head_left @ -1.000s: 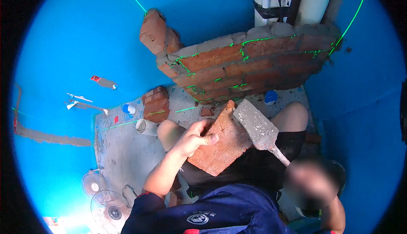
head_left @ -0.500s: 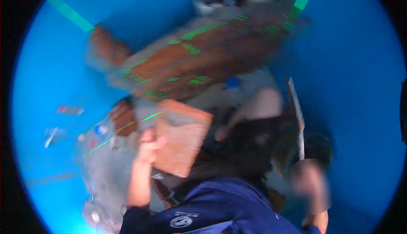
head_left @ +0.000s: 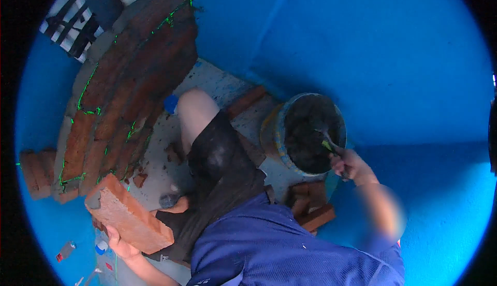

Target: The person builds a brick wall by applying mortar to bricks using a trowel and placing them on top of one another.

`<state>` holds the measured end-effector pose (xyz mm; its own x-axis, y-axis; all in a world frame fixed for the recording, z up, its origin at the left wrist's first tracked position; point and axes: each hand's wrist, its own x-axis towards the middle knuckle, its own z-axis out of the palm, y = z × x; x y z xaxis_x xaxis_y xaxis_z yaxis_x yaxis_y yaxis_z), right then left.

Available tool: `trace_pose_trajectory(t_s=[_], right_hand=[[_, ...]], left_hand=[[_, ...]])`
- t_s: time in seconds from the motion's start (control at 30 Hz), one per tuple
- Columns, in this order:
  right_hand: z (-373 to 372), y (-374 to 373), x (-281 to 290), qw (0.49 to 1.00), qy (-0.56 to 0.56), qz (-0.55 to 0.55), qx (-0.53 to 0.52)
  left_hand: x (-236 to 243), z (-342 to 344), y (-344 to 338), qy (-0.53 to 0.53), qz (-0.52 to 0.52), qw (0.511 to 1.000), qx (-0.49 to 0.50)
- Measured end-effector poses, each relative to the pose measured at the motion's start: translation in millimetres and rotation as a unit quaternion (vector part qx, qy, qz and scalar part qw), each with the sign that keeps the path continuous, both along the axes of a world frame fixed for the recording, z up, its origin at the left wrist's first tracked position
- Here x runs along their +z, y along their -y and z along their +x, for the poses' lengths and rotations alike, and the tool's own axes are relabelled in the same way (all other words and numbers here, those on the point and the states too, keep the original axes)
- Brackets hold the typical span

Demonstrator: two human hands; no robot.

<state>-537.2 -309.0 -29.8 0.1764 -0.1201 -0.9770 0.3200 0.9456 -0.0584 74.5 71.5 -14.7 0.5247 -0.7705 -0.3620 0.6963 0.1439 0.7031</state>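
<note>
My left hand (head_left: 121, 244) is closed round one edge of an orange-red brick (head_left: 129, 211), held up at the lower left. Grey mortar shows on the brick's far corner. On the right, my right hand (head_left: 353, 166) grips the handle of a trowel (head_left: 326, 140). The trowel reaches into a bucket (head_left: 282, 133) of dark grey mortar (head_left: 305, 120), and part of its blade is hidden there. A low brick wall (head_left: 127, 79) with mortar joints rises at the upper left, beyond the held brick.
Loose bricks (head_left: 310, 203) are piled below the bucket, and another brick (head_left: 246, 101) lies beyond it. Several bricks (head_left: 39, 174) stand by the wall's left end. Blue walls (head_left: 388, 79) close in the right side. A clear bottle (head_left: 66, 251) lies at the lower left.
My view has turned to the right, bringing the bucket into sight. The trowel, earlier raised at my right side, is now in the bucket. The brick stays in my left hand.
</note>
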Motion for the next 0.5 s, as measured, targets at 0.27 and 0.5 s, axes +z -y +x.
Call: trace_pose_trajectory(t_s=[0.27, 0.5], right_hand=[[79.3, 54.8, -127.1, 0.995, -0.056, -0.080, 0.007], [61.2, 30.9, -122.1, 0.993, -0.015, -0.111, 0.042]], left_hand=[[15.1, -8.6, 3.1, 0.034, -0.036, 0.998, -0.028], [7.5, -6.1, -16.3, 0.024, 0.015, 0.999, 0.040]])
